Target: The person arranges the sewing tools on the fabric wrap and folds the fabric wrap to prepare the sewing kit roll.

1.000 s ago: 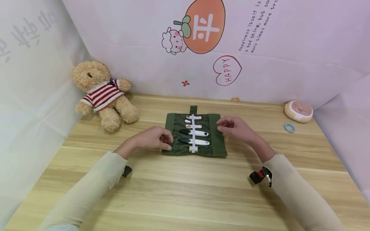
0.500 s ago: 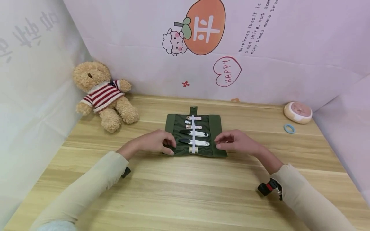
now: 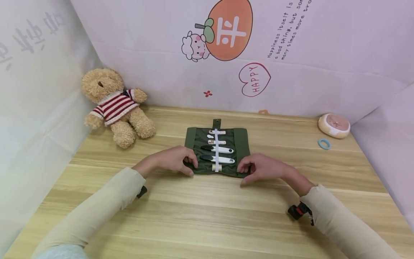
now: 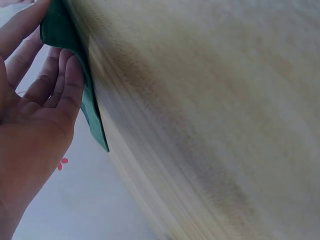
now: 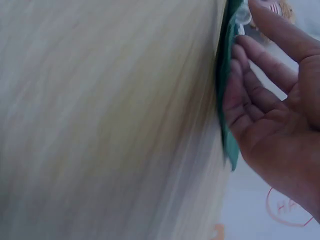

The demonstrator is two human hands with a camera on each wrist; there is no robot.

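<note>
A dark green cloth tool pouch [image 3: 202, 168] lies unrolled on the table. A white elastic strap [image 3: 217, 153] crosses several small tools, among them two black-and-white ones [image 3: 226, 160]. My left hand [image 3: 173, 159] is at the pouch's near left corner. Its fingers are bent over the cloth, with the thumb at the near edge; in the left wrist view the raised green edge [image 4: 62, 30] runs between thumb and fingers. Whether they pinch it is unclear. My right hand [image 3: 266, 167] rests bent fingers on the near right corner, the thumb apart over the wood.
A teddy bear [image 3: 118, 108] in a striped shirt leans at the back left. At the back right are a round pink-and-cream object [image 3: 334, 126] and a light blue ring [image 3: 324, 144]. Printed cloth walls [image 3: 161, 79] border the wooden table [image 3: 207, 216].
My right hand has come down and toward me, from the pouch's right side to its near right corner. My left hand has shifted slightly right and nearer. The pouch stays in place.
</note>
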